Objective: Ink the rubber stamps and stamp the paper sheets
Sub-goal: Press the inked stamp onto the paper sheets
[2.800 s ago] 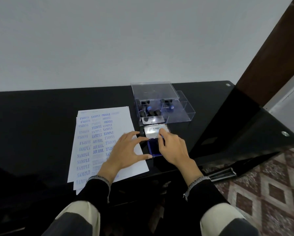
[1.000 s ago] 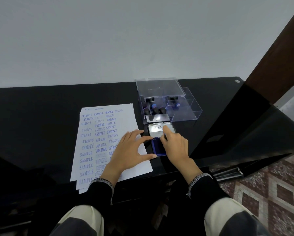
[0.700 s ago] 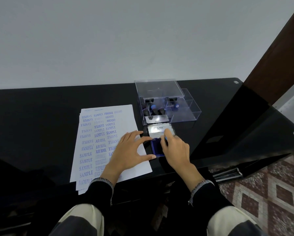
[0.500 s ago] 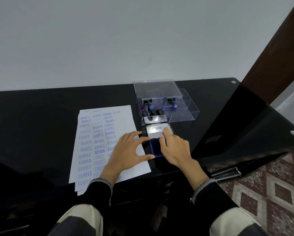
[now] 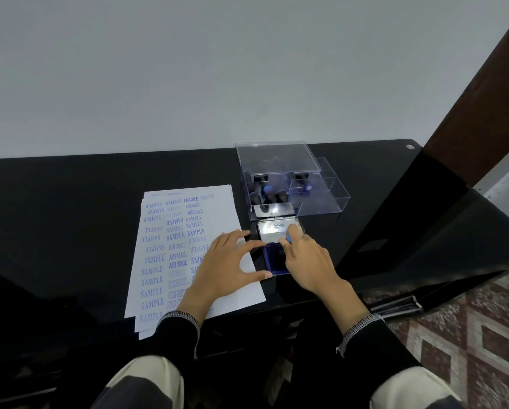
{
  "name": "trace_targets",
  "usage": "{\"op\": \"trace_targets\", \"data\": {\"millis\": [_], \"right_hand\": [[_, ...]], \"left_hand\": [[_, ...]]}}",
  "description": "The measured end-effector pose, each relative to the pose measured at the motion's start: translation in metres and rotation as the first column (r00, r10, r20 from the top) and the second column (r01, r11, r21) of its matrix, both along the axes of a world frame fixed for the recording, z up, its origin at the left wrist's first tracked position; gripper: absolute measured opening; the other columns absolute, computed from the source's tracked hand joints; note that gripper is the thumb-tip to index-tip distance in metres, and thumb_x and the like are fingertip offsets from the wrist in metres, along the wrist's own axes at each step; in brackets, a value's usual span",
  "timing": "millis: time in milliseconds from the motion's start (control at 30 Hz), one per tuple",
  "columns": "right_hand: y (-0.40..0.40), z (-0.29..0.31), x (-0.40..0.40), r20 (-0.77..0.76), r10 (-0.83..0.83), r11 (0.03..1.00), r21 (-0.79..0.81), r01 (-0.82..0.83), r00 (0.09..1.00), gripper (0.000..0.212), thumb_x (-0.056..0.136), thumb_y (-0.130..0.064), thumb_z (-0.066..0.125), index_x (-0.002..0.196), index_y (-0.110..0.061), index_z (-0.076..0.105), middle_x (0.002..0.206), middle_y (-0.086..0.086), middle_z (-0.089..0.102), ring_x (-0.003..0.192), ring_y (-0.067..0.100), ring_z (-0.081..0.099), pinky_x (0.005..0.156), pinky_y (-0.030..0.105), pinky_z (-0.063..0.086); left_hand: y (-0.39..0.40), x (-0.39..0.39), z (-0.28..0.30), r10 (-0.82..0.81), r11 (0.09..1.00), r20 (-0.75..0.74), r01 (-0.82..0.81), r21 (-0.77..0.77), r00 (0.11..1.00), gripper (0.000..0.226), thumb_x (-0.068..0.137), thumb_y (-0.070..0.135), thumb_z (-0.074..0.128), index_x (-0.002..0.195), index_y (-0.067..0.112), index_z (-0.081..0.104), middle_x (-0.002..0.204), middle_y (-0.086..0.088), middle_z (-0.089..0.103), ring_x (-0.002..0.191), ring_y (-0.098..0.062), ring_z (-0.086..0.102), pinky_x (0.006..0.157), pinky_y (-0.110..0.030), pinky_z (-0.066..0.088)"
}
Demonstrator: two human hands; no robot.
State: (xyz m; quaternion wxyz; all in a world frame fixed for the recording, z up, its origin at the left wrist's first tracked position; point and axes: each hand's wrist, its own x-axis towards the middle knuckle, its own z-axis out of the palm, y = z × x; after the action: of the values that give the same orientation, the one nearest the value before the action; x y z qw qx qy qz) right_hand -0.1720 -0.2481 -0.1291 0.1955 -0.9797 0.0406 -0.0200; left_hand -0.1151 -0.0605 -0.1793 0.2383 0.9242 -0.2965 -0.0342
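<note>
A stack of white paper sheets, covered with blue SAMPLE and AIR MAIL prints, lies on the black table. To its right sits an open blue ink pad with its silver lid folded back. My left hand rests on the paper, thumb and forefinger braced against the pad's left edge. My right hand grips a rubber stamp over the pad; only its blue top shows between the fingers.
A clear plastic box with several more black and blue stamps stands behind the pad, its clear lid leaning at the back. The table's right edge drops to a patterned floor. A wall rises behind.
Both hands have stayed at the ink pad. My right hand shifted slightly on the pad, and the stamp's blue top now shows above its fingers.
</note>
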Motion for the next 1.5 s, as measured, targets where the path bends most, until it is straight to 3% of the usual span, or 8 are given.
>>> {"op": "trace_targets", "data": {"millis": [167, 367, 533, 733, 1000, 1200, 1367, 1500], "right_hand": [[0.003, -0.006, -0.007, 0.023, -0.031, 0.999, -0.031, 0.031, 0.999, 0.020, 0.102, -0.034, 0.031, 0.113, -0.018, 0.034, 0.087, 0.003, 0.056, 0.073, 0.021, 0.054, 0.059, 0.035, 0.041], [0.004, 0.007, 0.009, -0.047, -0.021, 0.999, -0.031, 0.019, 0.999, 0.011, 0.102, -0.028, 0.032, 0.095, -0.021, 0.028, 0.067, -0.007, 0.043, 0.064, 0.024, 0.044, 0.060, 0.036, 0.032], [0.005, -0.002, 0.003, 0.011, -0.032, 0.999, -0.033, 0.032, 0.999, 0.010, 0.102, -0.031, 0.032, 0.097, -0.022, 0.029, 0.079, 0.001, 0.053, 0.066, 0.021, 0.049, 0.056, 0.033, 0.033], [0.011, -0.017, -0.016, 0.078, -0.085, 0.993, -0.077, 0.091, 0.993, 0.022, 0.102, -0.033, 0.031, 0.116, -0.016, 0.035, 0.086, 0.003, 0.056, 0.068, 0.019, 0.052, 0.055, 0.031, 0.041], [0.006, 0.001, 0.006, 0.002, -0.034, 0.998, -0.046, 0.034, 0.999, 0.013, 0.102, -0.027, 0.032, 0.106, -0.015, 0.036, 0.066, -0.008, 0.044, 0.059, 0.018, 0.044, 0.055, 0.033, 0.030], [0.006, -0.003, 0.005, 0.034, -0.042, 0.999, -0.031, 0.043, 0.999, 0.012, 0.102, -0.028, 0.033, 0.106, -0.017, 0.036, 0.077, 0.001, 0.055, 0.066, 0.022, 0.052, 0.057, 0.034, 0.035], [0.011, -0.016, -0.013, 0.110, -0.085, 0.991, -0.089, 0.095, 0.990, 0.027, 0.102, -0.033, 0.032, 0.123, -0.016, 0.036, 0.082, -0.001, 0.050, 0.066, 0.017, 0.047, 0.056, 0.028, 0.037], [0.014, -0.020, -0.024, 0.159, -0.103, 0.988, -0.101, 0.120, 0.982, 0.019, 0.102, -0.029, 0.035, 0.111, -0.014, 0.043, 0.085, 0.001, 0.054, 0.068, 0.015, 0.044, 0.059, 0.027, 0.038]], "left_hand": [[0.000, 0.001, -0.002, 0.003, 1.000, 0.004, -0.003, 0.009, 1.000, 0.074, 0.072, 0.084, 0.043, 0.137, 0.050, 0.040, 0.151, 0.011, 0.031, 0.140, -0.012, 0.022, 0.117, -0.038, 0.017], [0.000, 0.001, -0.001, 0.003, 1.000, -0.001, -0.003, 0.004, 1.000, 0.075, 0.071, 0.086, 0.041, 0.136, 0.049, 0.041, 0.151, 0.010, 0.032, 0.140, -0.013, 0.023, 0.117, -0.039, 0.017], [0.000, 0.002, -0.002, 0.004, 1.000, 0.000, -0.004, 0.000, 1.000, 0.075, 0.071, 0.086, 0.040, 0.136, 0.050, 0.041, 0.151, 0.010, 0.031, 0.141, -0.013, 0.023, 0.118, -0.040, 0.017], [0.000, 0.001, -0.003, 0.003, 1.000, -0.002, -0.003, -0.010, 1.000, 0.074, 0.071, 0.085, 0.043, 0.136, 0.050, 0.041, 0.151, 0.010, 0.031, 0.142, -0.011, 0.021, 0.119, -0.038, 0.012], [0.000, 0.001, -0.003, 0.000, 1.000, 0.001, 0.000, -0.007, 1.000, 0.074, 0.071, 0.086, 0.041, 0.136, 0.051, 0.040, 0.152, 0.010, 0.031, 0.142, -0.012, 0.021, 0.119, -0.039, 0.013], [0.000, 0.001, -0.003, 0.005, 1.000, 0.013, -0.005, 0.000, 1.000, 0.075, 0.071, 0.086, 0.040, 0.136, 0.050, 0.041, 0.151, 0.010, 0.033, 0.141, -0.012, 0.023, 0.119, -0.039, 0.015], [0.000, 0.002, -0.004, 0.005, 1.000, 0.015, -0.005, -0.004, 1.000, 0.076, 0.070, 0.087, 0.040, 0.136, 0.049, 0.041, 0.151, 0.009, 0.033, 0.141, -0.013, 0.024, 0.119, -0.040, 0.016], [0.000, 0.002, -0.005, 0.006, 1.000, 0.005, -0.006, -0.001, 1.000, 0.074, 0.071, 0.085, 0.043, 0.136, 0.050, 0.041, 0.151, 0.010, 0.032, 0.141, -0.013, 0.023, 0.119, -0.040, 0.015]]}}
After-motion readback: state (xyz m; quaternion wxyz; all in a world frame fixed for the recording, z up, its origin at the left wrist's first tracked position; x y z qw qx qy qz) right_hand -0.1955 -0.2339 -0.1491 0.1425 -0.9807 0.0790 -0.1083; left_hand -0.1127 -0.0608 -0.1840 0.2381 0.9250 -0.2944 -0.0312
